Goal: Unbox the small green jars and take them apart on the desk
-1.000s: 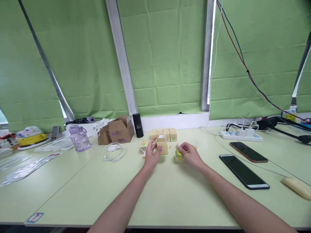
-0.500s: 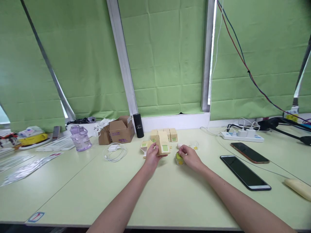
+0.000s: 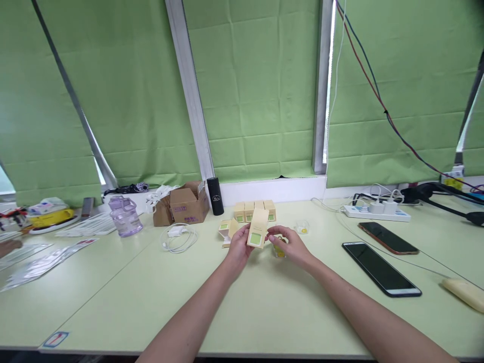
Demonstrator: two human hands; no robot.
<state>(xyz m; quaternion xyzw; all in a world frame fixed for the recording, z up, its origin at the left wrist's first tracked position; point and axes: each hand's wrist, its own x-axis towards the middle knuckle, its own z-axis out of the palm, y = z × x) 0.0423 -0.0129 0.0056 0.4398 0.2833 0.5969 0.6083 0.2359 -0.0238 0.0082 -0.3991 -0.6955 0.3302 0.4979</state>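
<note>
Small carton (image 3: 258, 229) is gripped firmly by the left hand (image 3: 238, 248) before the row of boxes (image 3: 239, 210), its windowed face now more fully shown. The right hand (image 3: 293, 247), half-curled, has been shifted from the green item (image 3: 280, 252) toward the carton's edge; whether anything is held cannot be told.

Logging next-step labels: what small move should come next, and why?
Probably steady the box by its right edge with the right hand: the left hand holds it tilted, its green label in view, and the right fingertips are beside that edge. Whether they touch it is unclear.
</note>
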